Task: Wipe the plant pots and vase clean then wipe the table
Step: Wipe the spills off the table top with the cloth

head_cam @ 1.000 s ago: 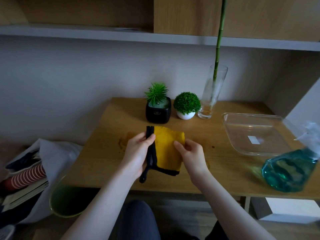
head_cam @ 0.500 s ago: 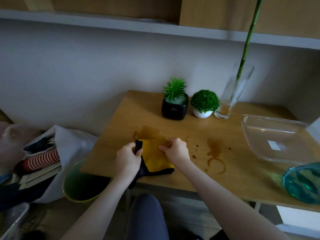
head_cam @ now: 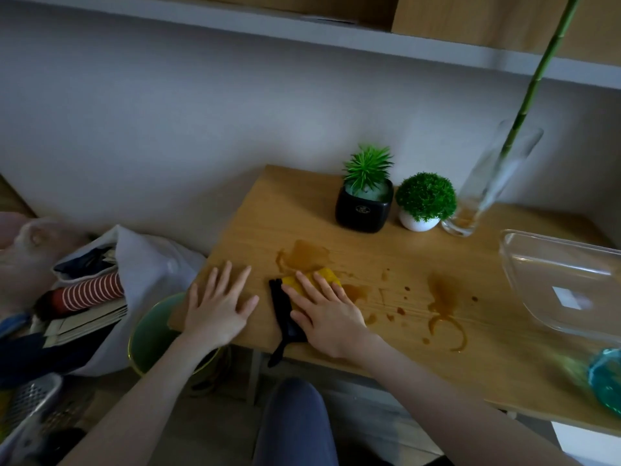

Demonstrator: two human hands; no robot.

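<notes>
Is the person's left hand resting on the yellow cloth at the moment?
No, the left hand lies flat on the bare table, while the right hand presses the yellow cloth.

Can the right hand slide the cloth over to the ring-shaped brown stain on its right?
Probably yes. The right hand lies flat on the yellow cloth, and only bare, spattered table lies between it and the ring stain; the glass dish sits farther right.

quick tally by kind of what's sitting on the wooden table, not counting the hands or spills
plant pots: 2, a black pot and a white pot
glass vase: 1
yellow cloth: 1
clear glass dish: 1
blue spray bottle: 1
total: 6
</notes>
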